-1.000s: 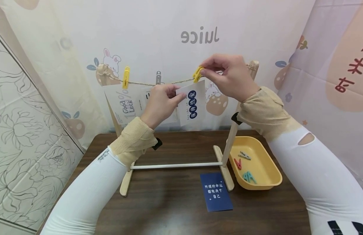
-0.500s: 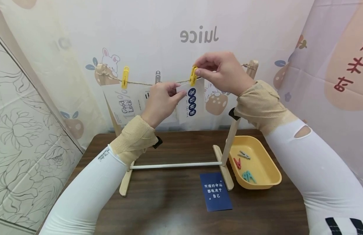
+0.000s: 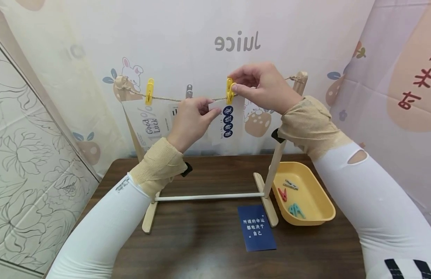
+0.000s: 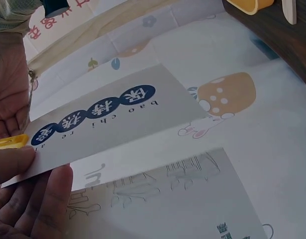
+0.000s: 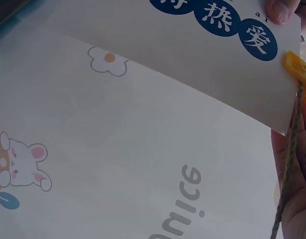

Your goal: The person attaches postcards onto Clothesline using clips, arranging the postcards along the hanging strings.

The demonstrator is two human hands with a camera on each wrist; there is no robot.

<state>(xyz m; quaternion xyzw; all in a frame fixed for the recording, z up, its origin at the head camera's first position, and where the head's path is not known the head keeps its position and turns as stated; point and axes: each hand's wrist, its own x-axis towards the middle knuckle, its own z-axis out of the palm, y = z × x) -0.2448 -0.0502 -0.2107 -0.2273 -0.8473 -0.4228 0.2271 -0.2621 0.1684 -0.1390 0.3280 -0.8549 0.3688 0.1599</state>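
Note:
My left hand pinches the upper left corner of a white card with blue round characters. My right hand holds a yellow clothespin between thumb and fingers at the card's top edge, on the twine. In the right wrist view the clothespin's tip overlaps the card's edge, with the twine running beside it. A "Good Luck" card hangs from another yellow clothespin at the left. A grey clothespin stands on the twine behind my left hand, above a partly hidden card.
The twine spans a wooden stand with a white crossbar. On the brown table lies a blue card. At the right, a yellow basin holds several clothespins, among them red and teal ones.
My right hand has moved slightly left and brought the yellow clothespin from a tilt to upright, down over the card's top edge. My left hand has stayed at the card's corner.

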